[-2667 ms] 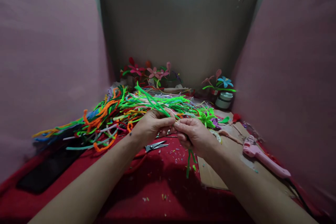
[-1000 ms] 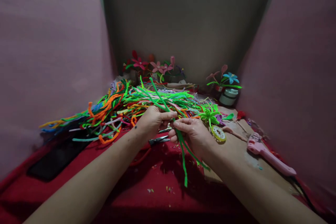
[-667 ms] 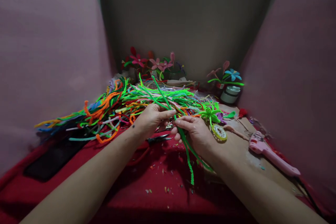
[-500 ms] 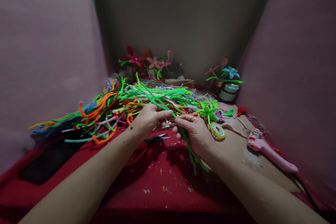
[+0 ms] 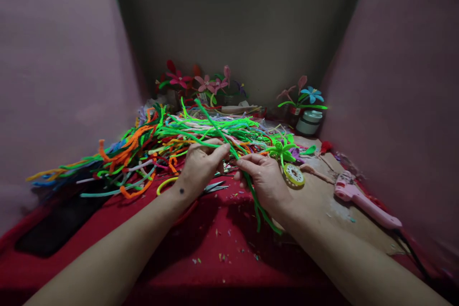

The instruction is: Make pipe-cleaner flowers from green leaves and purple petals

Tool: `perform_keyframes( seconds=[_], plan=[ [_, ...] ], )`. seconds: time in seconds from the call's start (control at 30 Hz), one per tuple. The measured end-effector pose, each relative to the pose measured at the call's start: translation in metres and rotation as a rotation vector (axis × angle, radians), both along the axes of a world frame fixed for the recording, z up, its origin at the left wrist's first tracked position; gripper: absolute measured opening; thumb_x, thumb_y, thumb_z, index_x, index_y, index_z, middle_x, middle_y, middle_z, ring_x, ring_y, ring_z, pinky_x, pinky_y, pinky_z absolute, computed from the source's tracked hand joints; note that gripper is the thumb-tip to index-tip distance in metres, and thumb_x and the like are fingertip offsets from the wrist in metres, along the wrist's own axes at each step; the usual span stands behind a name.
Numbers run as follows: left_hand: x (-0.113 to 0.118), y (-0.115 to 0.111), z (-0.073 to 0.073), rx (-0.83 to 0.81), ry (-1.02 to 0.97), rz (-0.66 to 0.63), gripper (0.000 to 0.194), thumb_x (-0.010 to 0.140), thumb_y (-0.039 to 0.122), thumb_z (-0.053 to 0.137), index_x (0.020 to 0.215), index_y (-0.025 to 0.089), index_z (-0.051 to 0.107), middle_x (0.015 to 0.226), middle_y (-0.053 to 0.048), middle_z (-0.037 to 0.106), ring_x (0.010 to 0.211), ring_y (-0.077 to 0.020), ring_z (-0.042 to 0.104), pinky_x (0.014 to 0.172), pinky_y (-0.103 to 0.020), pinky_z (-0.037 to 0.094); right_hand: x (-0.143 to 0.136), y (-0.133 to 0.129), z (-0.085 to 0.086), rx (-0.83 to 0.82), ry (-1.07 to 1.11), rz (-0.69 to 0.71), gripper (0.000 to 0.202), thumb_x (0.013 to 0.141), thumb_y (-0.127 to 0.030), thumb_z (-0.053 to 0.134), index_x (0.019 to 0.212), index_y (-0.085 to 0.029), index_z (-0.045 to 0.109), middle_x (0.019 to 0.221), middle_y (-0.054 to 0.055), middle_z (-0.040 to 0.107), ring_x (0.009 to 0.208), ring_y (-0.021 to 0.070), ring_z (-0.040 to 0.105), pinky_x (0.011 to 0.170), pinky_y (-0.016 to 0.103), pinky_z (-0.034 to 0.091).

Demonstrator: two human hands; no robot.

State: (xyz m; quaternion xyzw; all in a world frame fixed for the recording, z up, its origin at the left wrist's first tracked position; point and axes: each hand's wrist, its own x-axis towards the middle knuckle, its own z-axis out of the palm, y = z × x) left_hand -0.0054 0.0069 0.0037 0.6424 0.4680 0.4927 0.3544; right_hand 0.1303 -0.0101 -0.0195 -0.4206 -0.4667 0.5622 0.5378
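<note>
Several green pipe cleaners cross between my hands, their upper ends over the colourful pile and their lower ends hanging below my right hand. The fingers of my left hand pinch them from the left. Just beside it, my right hand pinches the same stems between thumb and forefinger. Scissors with a yellow handle lie partly behind my left wrist. A heap of mixed pipe cleaners spreads behind and to the left.
A pink glue gun and a yellow-rimmed disc rest on brown board at the right. A dark phone-like slab lies left. Pipe-cleaner flowers and a pale jar stand behind. Small scraps dot the red cloth.
One green stem now bends off leftward over my left hand, apart from the stem pointing up. More of the scissors' yellow handle shows. The whole view has shifted slightly.
</note>
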Motion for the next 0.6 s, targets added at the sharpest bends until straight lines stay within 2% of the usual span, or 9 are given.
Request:
perform_keyframes(
  seconds=[0.07,0.13,0.23,0.37,0.5,0.6],
  plan=[
    [0.001,-0.002,-0.001,0.143,0.075,0.036,0.019,0.076,0.028,0.055,0.062,0.016,0.058,0.047,0.004,0.048,0.043,-0.0079,0.044,0.045,-0.02,0.034,0.001,0.0,0.0,-0.007,0.0,-0.004,0.012,0.069,-0.024,0.06,0.063,-0.014,0.057,0.046,-0.002,0.057,0.035,0.0058,0.045,0.038,0.018,0.033],
    [0.001,-0.002,-0.003,0.21,0.093,0.023,0.013,0.076,0.028,0.057,0.07,0.017,0.061,0.057,0.002,0.054,0.048,-0.0085,0.046,0.048,-0.02,0.036,0.002,0.001,-0.001,-0.021,0.014,-0.006,0.011,0.068,-0.024,0.061,0.064,-0.014,0.057,0.046,-0.002,0.057,0.036,0.0064,0.045,0.039,0.019,0.033],
    [-0.002,0.002,-0.007,0.307,0.164,-0.108,0.01,0.077,0.026,0.057,0.078,0.017,0.062,0.073,-0.002,0.059,0.062,-0.0111,0.052,0.058,-0.02,0.041,0.003,0.003,-0.001,-0.041,0.018,-0.001,0.01,0.066,-0.024,0.06,0.063,-0.014,0.057,0.045,-0.003,0.056,0.035,0.0063,0.044,0.038,0.019,0.032],
    [-0.008,0.009,-0.011,0.438,0.349,-0.27,0.015,0.083,0.022,0.048,0.084,0.017,0.062,0.076,-0.004,0.057,0.069,-0.0123,0.053,0.065,-0.021,0.041,0.007,0.004,-0.002,-0.036,-0.022,0.007,0.012,0.065,-0.023,0.06,0.058,-0.015,0.055,0.043,-0.004,0.052,0.034,0.0051,0.04,0.037,0.018,0.03],
    [-0.012,0.013,-0.014,0.57,0.588,-0.228,0.022,0.086,0.02,0.04,0.097,0.019,0.06,0.087,-0.006,0.056,0.076,-0.0126,0.053,0.067,-0.021,0.04,0.009,0.005,-0.003,0.014,-0.059,0.028,0.018,0.067,-0.024,0.058,0.053,-0.016,0.052,0.041,-0.005,0.047,0.034,0.0043,0.034,0.036,0.019,0.024],
    [-0.015,0.015,-0.014,0.647,0.835,-0.142,0.024,0.086,0.021,0.039,0.092,0.02,0.062,0.086,-0.005,0.053,0.072,-0.013,0.049,0.06,-0.021,0.036,0.01,0.005,-0.003,0.047,-0.106,0.038,0.017,0.068,-0.022,0.057,0.054,-0.015,0.052,0.042,-0.005,0.047,0.035,0.0041,0.034,0.037,0.02,0.024]
  ],
)
